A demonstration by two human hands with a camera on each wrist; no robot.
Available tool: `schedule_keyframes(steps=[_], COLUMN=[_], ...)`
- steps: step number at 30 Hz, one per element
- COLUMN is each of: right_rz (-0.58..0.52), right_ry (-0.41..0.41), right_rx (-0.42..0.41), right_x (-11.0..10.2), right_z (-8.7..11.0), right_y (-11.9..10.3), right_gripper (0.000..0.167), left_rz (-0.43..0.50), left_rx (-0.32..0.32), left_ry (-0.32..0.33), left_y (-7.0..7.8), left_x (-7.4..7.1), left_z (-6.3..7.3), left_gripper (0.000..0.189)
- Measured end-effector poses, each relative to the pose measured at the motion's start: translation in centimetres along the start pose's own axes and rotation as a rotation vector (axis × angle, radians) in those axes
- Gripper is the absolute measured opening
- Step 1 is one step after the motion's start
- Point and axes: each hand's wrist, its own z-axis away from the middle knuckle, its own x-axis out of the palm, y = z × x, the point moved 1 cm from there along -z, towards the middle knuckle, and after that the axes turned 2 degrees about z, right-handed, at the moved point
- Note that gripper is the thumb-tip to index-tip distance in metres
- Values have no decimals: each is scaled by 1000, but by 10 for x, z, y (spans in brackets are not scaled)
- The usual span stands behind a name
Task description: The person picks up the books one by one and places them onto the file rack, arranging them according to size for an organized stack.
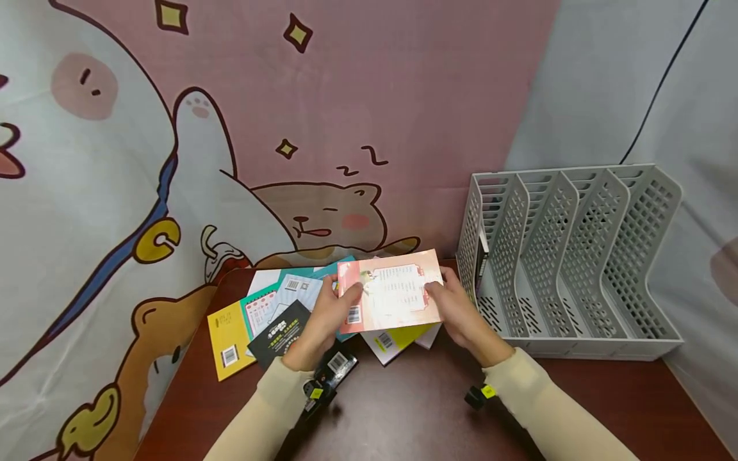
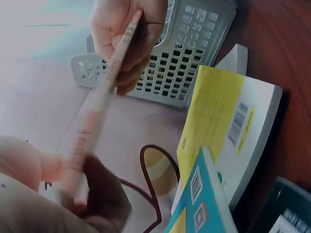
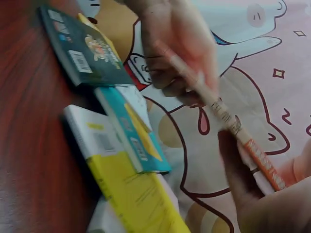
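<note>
The left hand (image 1: 324, 315) and the right hand (image 1: 458, 310) gripped a pink book (image 1: 398, 291) by opposite ends, thumbs on top and fingers curled beneath. It was held above the bench (image 1: 398, 410), over loosely overlapping books, including a yellow book (image 1: 229, 330) and a black book (image 1: 280, 325). A grey rack (image 1: 582, 347) stood to the right, with a thin book (image 1: 482, 259) in its leftmost compartment.

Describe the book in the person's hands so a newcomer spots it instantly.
Find the grey rack, then the pile of books to its left in the head view. Over that pile, the left hand and right hand hold the pink book. It alone is lifted, pink with a pale panel.
</note>
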Motion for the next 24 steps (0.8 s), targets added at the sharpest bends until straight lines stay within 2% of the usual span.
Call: schedule_keyframes(steps=[5,8,14,19,22,24], right_rz=[17,27,27,66,127,162], right_ry=[-18,-10,-9,-51,-110,-164], right_rx=[-8,-29,-74,-87,-71,-64], right_x=[-1,-3,-12,-17,-22,-27], right_z=[4,5,6,4,2,0], right_y=[11,18,20,12,6,2], right_gripper=[40,41,42,44,44,44], left_rz=[-16,-47,-40,-42,-102,-163], left_rx=[88,104,85,28,-8,-35], left_ry=[2,20,-37,-65,-98,-158], left_y=[-4,-7,-4,-1,0,0], left_x=[13,17,17,3,-8,-14], left_z=[3,3,2,-6,-12,-15], left_gripper=[46,44,46,54,56,56])
